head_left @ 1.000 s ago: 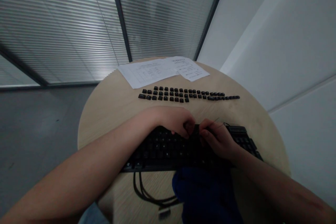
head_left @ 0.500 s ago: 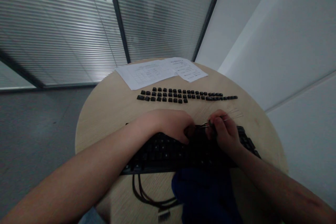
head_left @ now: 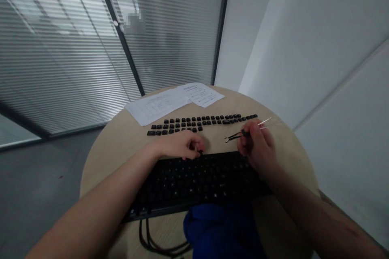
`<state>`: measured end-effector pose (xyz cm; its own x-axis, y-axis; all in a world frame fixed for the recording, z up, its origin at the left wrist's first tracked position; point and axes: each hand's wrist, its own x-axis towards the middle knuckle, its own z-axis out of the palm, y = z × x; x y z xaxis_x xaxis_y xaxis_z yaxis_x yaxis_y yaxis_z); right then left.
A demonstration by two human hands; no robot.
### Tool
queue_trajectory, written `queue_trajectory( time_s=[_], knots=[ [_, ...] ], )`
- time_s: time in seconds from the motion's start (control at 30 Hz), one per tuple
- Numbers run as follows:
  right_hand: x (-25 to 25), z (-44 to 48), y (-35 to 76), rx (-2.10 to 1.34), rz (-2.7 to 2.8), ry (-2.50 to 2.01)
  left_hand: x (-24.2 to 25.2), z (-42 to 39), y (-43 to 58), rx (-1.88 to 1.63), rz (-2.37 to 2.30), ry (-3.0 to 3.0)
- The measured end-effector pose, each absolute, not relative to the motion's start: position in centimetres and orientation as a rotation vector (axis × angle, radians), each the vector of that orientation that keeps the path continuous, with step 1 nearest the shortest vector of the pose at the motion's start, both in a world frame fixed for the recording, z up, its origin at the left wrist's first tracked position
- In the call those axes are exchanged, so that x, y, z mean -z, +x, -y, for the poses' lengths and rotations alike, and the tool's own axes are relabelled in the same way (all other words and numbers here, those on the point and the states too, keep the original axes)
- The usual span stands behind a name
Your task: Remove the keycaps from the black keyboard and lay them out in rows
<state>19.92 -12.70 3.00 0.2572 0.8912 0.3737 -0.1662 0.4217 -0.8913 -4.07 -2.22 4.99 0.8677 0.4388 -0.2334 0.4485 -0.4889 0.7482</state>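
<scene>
A black keyboard [head_left: 194, 182] lies across the near part of the round table. Just past its back edge, my left hand [head_left: 180, 145] is closed, thumb and fingers pinching a small black keycap [head_left: 200, 152]. My right hand [head_left: 259, 143] grips a wire keycap puller [head_left: 244, 133] above the keyboard's right part. The puller's hooked end points left with nothing in it, and its other wires stick out to the right. Loose black keycaps [head_left: 188, 124] are laid out in rows beyond both hands.
Printed paper sheets [head_left: 161, 107] lie at the far side of the wooden table [head_left: 105, 158]. A dark cable [head_left: 148, 243] and blue cloth [head_left: 221, 230] are at the near edge. Blinds [head_left: 170, 48] and a white wall [head_left: 319, 48] stand behind.
My hands have moved apart. The left one has gone off the keyboard towards the keycap rows, a keycap now showing in its fingers. The puller has lifted away, and the view has shifted.
</scene>
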Motion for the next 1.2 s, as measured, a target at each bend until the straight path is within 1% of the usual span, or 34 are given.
queue_trajectory(
  time_s=[0.13,0.27,0.5,0.77,1.2],
  knots=[
    [-3.2,11.5,21.4,-0.821,0.936,-0.824,-6.7,1.8,-4.6,-0.027,-0.777,2.263],
    [-3.3,9.7,22.6,-0.952,0.753,-0.789,-7.9,0.2,-4.0,0.070,-0.927,2.506],
    [-2.7,8.1,23.8,-1.104,0.618,-0.757,-6.6,-2.6,1.5,0.154,-1.160,2.881],
    [-2.7,8.5,22.9,-1.053,0.668,-0.759,-4.2,-3.9,4.5,0.215,-1.206,2.968],
    [-2.7,8.5,22.7,-1.022,0.727,-0.777,-4.4,-4.1,3.9,0.238,-1.236,3.002]
  ],
)
